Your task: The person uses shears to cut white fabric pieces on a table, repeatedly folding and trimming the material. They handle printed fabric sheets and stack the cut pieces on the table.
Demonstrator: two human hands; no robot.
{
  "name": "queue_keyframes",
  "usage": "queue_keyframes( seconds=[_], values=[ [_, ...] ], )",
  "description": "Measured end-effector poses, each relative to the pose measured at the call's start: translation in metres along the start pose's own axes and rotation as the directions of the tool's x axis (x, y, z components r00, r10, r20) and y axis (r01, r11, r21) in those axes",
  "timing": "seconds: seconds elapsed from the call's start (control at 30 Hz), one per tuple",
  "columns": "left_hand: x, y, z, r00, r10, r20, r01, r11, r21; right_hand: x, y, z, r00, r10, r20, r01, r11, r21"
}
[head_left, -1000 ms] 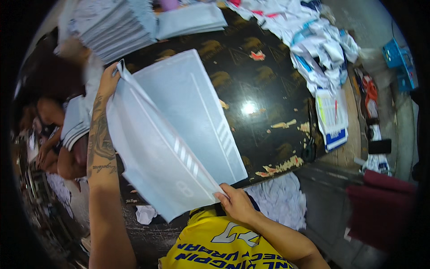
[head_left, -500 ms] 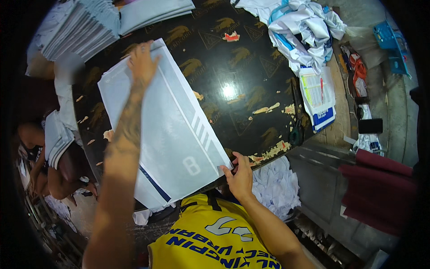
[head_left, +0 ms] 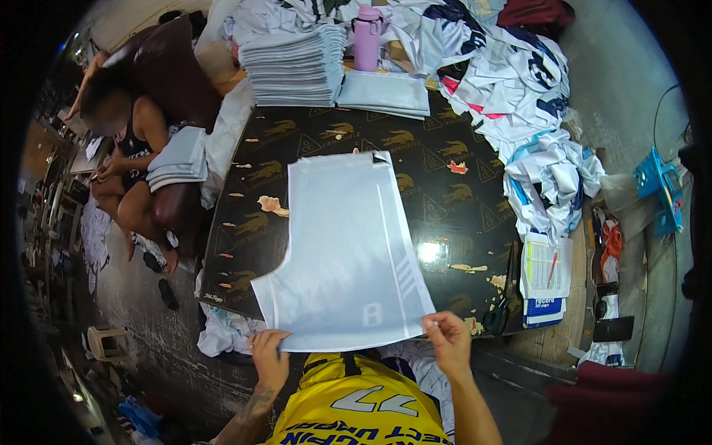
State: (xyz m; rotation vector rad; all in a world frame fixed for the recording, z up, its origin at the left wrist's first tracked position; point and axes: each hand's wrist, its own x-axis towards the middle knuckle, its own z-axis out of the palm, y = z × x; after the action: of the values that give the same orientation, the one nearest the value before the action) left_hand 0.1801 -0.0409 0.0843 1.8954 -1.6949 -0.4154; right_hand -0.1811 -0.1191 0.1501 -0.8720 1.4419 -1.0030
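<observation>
A pale grey-white fabric panel (head_left: pixel 345 252), shaped like one leg of a pair of shorts, lies spread on the dark table (head_left: pixel 475 208). White stripes run along its right side, and a white printed mark sits near its near edge. At the near left corner, my left hand (head_left: pixel 268 361) pinches the edge. My right hand (head_left: pixel 449 343) has the near right corner between thumb and fingers. The far edge shows a small fold at its right end, and other layers beneath cannot be made out.
Along the far edge stand a tall stack of folded fabric (head_left: pixel 291 70), a lower stack (head_left: pixel 384 94) and a pink bottle (head_left: pixel 367 41). Heaped white garments (head_left: pixel 549 178), papers (head_left: pixel 545 271) and dark scissors (head_left: pixel 508 289) line the right. A person (head_left: pixel 137 148) sits at the left.
My left hand has come from the panel's far end to its near left corner. The panel now lies straighter before me, its near edge gripped at both corners. The view has shifted.
</observation>
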Motion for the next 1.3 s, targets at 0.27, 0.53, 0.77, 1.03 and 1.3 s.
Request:
queue_keyframes(
  seconds=[0.27,0.53,0.77,1.03,1.3],
  values=[
    [0.153,-0.053,0.015,0.981,-0.183,-0.065,0.166,0.962,-0.218,0.166,-0.047,0.020,0.931,-0.283,0.232,0.359,0.825,-0.436],
    [0.298,-0.014,0.092,0.989,0.083,-0.121,-0.046,0.958,0.284,0.221,0.015,0.050,0.933,-0.288,-0.214,0.168,0.878,-0.448],
    [0.372,0.074,0.210,0.748,0.575,0.332,-0.528,0.818,-0.227,0.109,0.074,0.056,0.630,0.640,-0.440,-0.602,0.761,0.242],
    [0.433,0.193,0.066,0.701,0.680,0.215,-0.251,0.517,-0.818,0.067,-0.095,-0.018,0.830,-0.293,-0.476,0.246,0.956,-0.159],
    [0.305,0.155,0.129,0.850,0.526,-0.025,-0.444,0.690,-0.571,0.081,-0.068,-0.095,0.795,-0.514,-0.321,0.204,0.726,-0.657]
  ],
)
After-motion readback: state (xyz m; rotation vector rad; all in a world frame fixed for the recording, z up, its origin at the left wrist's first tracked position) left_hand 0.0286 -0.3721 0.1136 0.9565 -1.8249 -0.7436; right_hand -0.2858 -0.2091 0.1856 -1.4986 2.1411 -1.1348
